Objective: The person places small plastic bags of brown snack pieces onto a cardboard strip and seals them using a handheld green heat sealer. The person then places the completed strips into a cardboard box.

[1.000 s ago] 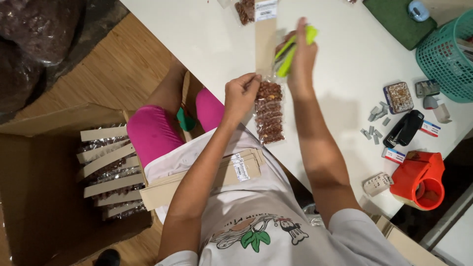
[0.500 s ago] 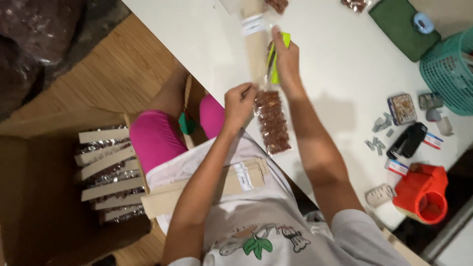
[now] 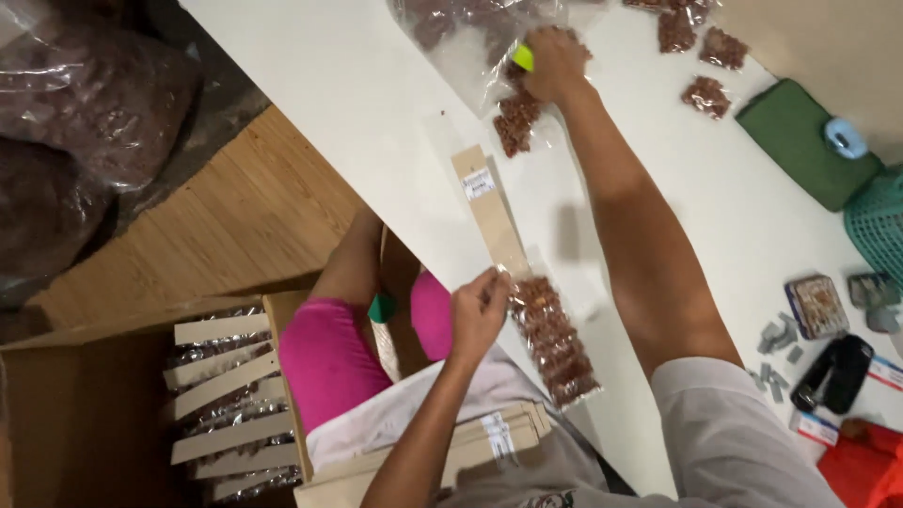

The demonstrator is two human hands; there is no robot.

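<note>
The left hand (image 3: 477, 312) pinches the top of a filled clear packet (image 3: 553, 341) of brown pieces at the near edge of the white tabletop (image 3: 367, 103), its cardboard header strip (image 3: 489, 209) pointing toward the far edge; the right hand (image 3: 555, 58) reaches far across, fingers closed around a yellow-green tool (image 3: 523, 58), resting on a large clear bag (image 3: 470, 38) of the same brown pieces. A stapler (image 3: 832, 372) lies near the right edge; a cardboard box (image 3: 141, 395) of finished packets sits below the near edge.
</note>
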